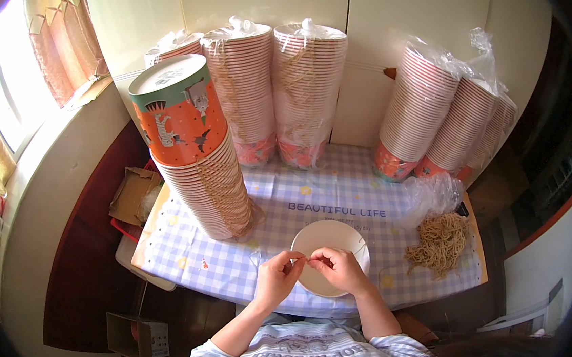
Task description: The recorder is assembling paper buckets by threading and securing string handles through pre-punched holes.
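Above a white paper bucket (328, 234) at the table's front, my left hand (281, 275) and my right hand (338, 268) meet fingertip to fingertip. Both are closed in a pinch; whatever lies between the fingers is too small to make out. The bucket stands with its open mouth up, and a thin strand shows at its right rim. To its right lies a tangled heap of beige strings (439, 243). On the left rises a tall stack of upside-down paper buckets (205, 192), topped by an orange and green printed one (182, 119), with beige strings hanging down its side.
Bagged bucket stacks (241, 94) stand along the back wall, others (416, 113) lean at the back right. A crumpled clear plastic bag (432, 200) lies by the strings. The table wears a blue checked cloth (280, 186). Cardboard boxes (138, 335) sit at the lower left.
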### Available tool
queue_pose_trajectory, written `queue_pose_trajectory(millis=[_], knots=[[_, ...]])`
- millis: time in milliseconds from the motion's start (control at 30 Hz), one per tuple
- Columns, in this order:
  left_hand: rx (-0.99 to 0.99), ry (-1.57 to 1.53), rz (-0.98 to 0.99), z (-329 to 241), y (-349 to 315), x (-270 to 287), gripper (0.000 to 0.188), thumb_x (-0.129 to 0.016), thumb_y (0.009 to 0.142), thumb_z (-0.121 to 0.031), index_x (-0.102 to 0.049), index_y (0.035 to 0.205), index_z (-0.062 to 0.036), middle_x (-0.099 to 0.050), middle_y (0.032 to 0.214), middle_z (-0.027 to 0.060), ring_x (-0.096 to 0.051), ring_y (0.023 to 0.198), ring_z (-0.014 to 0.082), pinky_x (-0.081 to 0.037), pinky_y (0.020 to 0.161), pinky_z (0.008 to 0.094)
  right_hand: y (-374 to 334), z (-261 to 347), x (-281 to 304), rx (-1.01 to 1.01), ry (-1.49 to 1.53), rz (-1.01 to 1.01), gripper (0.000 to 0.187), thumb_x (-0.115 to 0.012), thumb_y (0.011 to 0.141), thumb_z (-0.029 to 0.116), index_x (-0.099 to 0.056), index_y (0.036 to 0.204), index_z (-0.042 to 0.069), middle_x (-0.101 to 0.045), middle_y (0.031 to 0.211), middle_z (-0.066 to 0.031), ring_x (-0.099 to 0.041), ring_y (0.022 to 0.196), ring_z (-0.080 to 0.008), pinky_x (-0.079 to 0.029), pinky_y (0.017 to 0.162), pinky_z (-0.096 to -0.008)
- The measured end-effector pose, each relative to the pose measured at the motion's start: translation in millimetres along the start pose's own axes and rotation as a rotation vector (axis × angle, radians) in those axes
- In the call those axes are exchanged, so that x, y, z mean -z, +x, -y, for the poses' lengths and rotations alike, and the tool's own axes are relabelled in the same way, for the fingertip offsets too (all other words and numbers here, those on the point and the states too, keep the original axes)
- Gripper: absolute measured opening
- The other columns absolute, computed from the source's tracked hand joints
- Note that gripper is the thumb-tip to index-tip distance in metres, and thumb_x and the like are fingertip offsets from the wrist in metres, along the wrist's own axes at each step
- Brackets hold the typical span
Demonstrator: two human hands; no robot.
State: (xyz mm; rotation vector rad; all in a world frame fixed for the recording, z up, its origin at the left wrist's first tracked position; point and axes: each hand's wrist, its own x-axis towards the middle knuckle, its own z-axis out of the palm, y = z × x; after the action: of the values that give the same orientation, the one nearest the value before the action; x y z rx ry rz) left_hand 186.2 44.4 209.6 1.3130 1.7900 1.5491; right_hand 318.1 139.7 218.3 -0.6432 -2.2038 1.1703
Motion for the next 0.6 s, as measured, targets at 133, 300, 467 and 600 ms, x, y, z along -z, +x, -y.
queue_pose_trajectory(millis=[133, 300, 467, 600], knots=[[-0.013, 0.001, -0.01, -4.1, 2.1, 2.2, 0.008, -0.063, 0.078, -0.006, -0.061, 0.086, -0.0032, -0.048, 0.052, 0.0027, -0.041, 0.045, 0.0063, -0.035, 0.042, 0.0224, -0.7, 0.0, -0.2, 0.052, -0.006, -0.019, 0.01, -0.062, 0.079, 0.013, -0.06, 0.081, 0.003, -0.061, 0.071, -0.0082, -0.059, 0.06, -0.019, -0.045, 0.054, -0.0293], [-0.021, 0.007, -0.027, 2.0, 3.4, 2.9, 0.007, -0.062, 0.079, -0.006, -0.061, 0.085, -0.0025, -0.047, 0.051, 0.0018, -0.041, 0.045, 0.0057, -0.034, 0.042, 0.022, -1.3, 3.0, 0.7, 0.039, -0.017, -0.003, 0.009, -0.062, 0.079, 0.012, -0.059, 0.081, 0.003, -0.061, 0.072, -0.0086, -0.06, 0.063, -0.0213, -0.045, 0.055, -0.0305], [0.007, -0.03, -0.037, 5.9, 4.4, 3.5, 0.007, -0.063, 0.079, -0.005, -0.061, 0.085, -0.0021, -0.045, 0.051, 0.0009, -0.038, 0.045, 0.0046, -0.032, 0.042, 0.0216, -1.4, 1.0, 0.8, 0.081, -0.023, -0.024, 0.008, -0.062, 0.079, 0.008, -0.059, 0.081, 0.001, -0.061, 0.07, -0.0065, -0.057, 0.06, -0.0138, -0.045, 0.054, -0.0255], [-0.014, -0.019, -0.038, 9.5, 4.4, 4.9, 0.008, -0.063, 0.079, -0.006, -0.06, 0.086, -0.0019, -0.044, 0.05, 0.0006, -0.036, 0.045, 0.0048, -0.031, 0.042, 0.0216, -1.8, 0.2, 0.0, 0.092, -0.021, -0.027, 0.008, -0.062, 0.08, 0.008, -0.058, 0.082, 0.001, -0.061, 0.07, -0.0068, -0.057, 0.061, -0.0148, -0.045, 0.054, -0.0262]])
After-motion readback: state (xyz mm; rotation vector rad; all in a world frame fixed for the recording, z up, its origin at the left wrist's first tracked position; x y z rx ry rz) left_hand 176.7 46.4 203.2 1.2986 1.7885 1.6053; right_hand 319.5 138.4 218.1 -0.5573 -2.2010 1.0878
